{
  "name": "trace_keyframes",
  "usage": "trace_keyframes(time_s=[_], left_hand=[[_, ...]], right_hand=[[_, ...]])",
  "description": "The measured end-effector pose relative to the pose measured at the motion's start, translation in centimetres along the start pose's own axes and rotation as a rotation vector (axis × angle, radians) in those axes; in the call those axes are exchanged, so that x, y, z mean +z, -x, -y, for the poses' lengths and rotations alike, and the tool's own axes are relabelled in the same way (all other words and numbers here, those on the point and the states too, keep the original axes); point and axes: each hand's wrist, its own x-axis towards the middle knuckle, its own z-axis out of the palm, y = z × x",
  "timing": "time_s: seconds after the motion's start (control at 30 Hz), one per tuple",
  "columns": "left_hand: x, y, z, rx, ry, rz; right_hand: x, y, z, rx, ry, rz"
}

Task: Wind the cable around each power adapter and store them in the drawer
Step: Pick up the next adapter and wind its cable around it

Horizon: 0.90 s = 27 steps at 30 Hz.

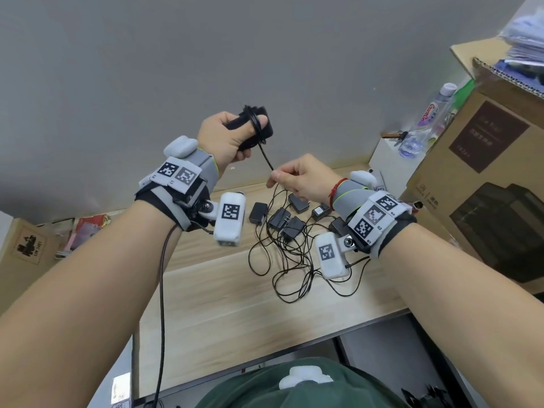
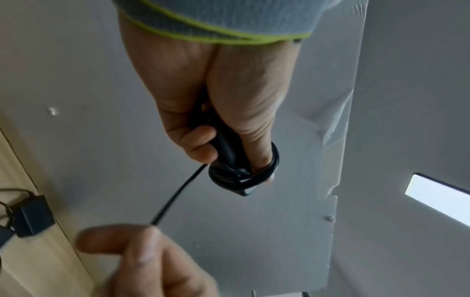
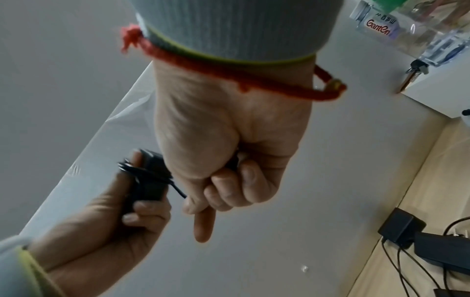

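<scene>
My left hand (image 1: 232, 134) grips a black power adapter (image 1: 259, 131) raised above the table, the thumb lying under several turns of black cable (image 1: 255, 120) wound round the adapter (image 2: 230, 170) and thumb. The cable (image 1: 265, 156) runs taut down to my right hand (image 1: 297, 179), which pinches it between thumb and curled fingers; in the right wrist view the index finger (image 3: 203, 227) points out straight. Below the hands several more black adapters (image 1: 284, 220) lie on the wooden table (image 1: 223, 298) in a tangle of thin cables (image 1: 291, 269). No drawer is in view.
A large cardboard box (image 1: 482, 172) stands at the right, with a water bottle (image 1: 426, 122) and a white box (image 1: 388, 160) behind the adapters. A grey wall runs along the table's far edge. Cardboard and packets (image 1: 85, 228) sit at the far left.
</scene>
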Motion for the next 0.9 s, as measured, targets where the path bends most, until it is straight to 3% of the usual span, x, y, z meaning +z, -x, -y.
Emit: trace_keyframes(time_s=[0.13,0.3,0.43,0.57,0.7,0.9], left_hand=[[-1.2,-0.5,1.7,-0.026,-0.141,-0.083],[-1.3,-0.2,2.8,-0.042,-0.316,-0.064],[-0.7,0.3,2.9,-0.015,-0.467,0.031],[-0.3,0.9,2.6,0.025,-0.528,0.163],[-0.3,1.7,1.8,0.059,-0.555,0.207],[0.0,2.4,1.7,0.038,-0.548,0.286]], right_hand=[[-0.5,0.2,1.2,-0.030,0.115,-0.067],[-0.6,0.1,2.3,-0.064,0.103,-0.104],[-0.5,0.2,3.4,-0.114,-0.147,-0.114],[-0.5,0.3,3.7,-0.142,-0.247,-0.119],[-0.6,0.8,3.5,-0.138,-0.371,-0.113],[-0.9,0.7,3.3,-0.158,-0.297,-0.230]])
